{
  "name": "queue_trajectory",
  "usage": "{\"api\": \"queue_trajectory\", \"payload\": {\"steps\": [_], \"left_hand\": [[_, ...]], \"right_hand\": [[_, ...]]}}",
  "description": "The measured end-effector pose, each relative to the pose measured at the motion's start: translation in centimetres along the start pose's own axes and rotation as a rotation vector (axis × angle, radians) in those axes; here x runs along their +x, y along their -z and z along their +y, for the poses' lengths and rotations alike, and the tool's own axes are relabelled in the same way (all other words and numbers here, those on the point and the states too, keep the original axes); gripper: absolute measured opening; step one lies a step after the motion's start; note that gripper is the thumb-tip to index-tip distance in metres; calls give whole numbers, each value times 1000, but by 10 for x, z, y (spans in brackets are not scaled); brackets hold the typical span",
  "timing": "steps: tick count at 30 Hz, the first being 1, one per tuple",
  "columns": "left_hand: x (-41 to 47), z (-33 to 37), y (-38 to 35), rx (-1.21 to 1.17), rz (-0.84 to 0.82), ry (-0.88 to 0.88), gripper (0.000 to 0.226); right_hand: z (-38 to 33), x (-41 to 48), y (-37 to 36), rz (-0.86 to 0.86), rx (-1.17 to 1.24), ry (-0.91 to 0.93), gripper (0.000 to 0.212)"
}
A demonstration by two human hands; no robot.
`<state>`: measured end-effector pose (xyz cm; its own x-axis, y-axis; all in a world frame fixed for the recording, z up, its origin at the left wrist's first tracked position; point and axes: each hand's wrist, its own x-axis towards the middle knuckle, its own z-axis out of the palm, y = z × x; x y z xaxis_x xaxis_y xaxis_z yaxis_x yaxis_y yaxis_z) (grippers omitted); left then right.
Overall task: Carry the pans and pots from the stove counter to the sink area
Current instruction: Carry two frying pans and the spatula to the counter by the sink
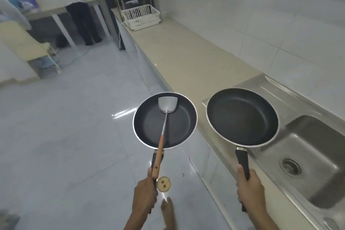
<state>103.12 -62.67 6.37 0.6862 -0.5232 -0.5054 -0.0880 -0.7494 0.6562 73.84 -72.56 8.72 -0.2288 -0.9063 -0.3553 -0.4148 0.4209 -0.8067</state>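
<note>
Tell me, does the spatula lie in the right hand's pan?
No, the spatula lies in the left hand's pan.

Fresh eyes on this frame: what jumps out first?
Two black frying pans held out side by side: the left pan, in the left hand, is over the floor with a metal spatula lying in it; the right pan, in the right hand, is empty over the counter edge. Next comes the steel sink at right, with a white dish rack at the counter's far end.
</note>
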Motion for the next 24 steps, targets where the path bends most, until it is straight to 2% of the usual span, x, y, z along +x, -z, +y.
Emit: {"api": "queue_trajectory", "payload": {"steps": [9,11,15,17,24], "left_hand": [[213,134,58,103,-77,-51,72],[252,167,61,148,-97,-108,69],[336,235,54,197,-146,-172,72],[377,276,46,256,-181,-263,68],[505,420,17,395,-291,-398,75]], "right_hand": [[-142,99,-152,105,95,-110,36],[-167,122,-174,139,101,-128,37],[-209,177,-220,221,142,-145,38],[-230,212,-242,252,158,-155,37],[-294,312,-306,396,163,-309,44]]}}
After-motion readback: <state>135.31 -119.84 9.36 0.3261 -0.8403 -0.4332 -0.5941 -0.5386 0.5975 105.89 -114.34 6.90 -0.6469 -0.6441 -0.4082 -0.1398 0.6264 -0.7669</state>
